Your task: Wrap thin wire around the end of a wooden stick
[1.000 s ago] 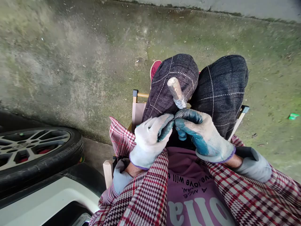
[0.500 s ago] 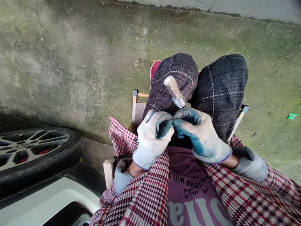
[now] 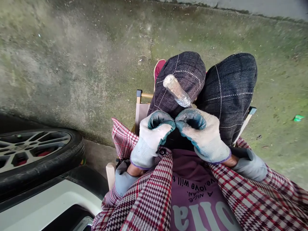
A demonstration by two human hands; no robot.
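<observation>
Both hands wear white knit gloves with blue-green coated palms and meet above my lap. My left hand (image 3: 156,131) pinches a thin metal wire (image 3: 178,120) between thumb and forefinger. On the other side of a short stretch of that wire, my right hand (image 3: 199,131) is pinched on it too. Just beyond my fingertips a short wooden stick (image 3: 173,86) points up and to the left, with silvery wire (image 3: 184,101) wound around its lower part. The stick's lower end is hidden behind my right hand, and what supports it cannot be seen.
My knees (image 3: 184,67) in dark checked trousers are just past the stick. I sit on a folding chair (image 3: 141,110) on a mossy concrete floor (image 3: 79,64). A car wheel (image 3: 75,150) and white bodywork (image 3: 60,195) stand close at left. A green scrap (image 3: 298,118) lies far right.
My left hand has rolled over and its fingers have closed in to a pinch close to the right fingertips. The stick has tilted slightly further left.
</observation>
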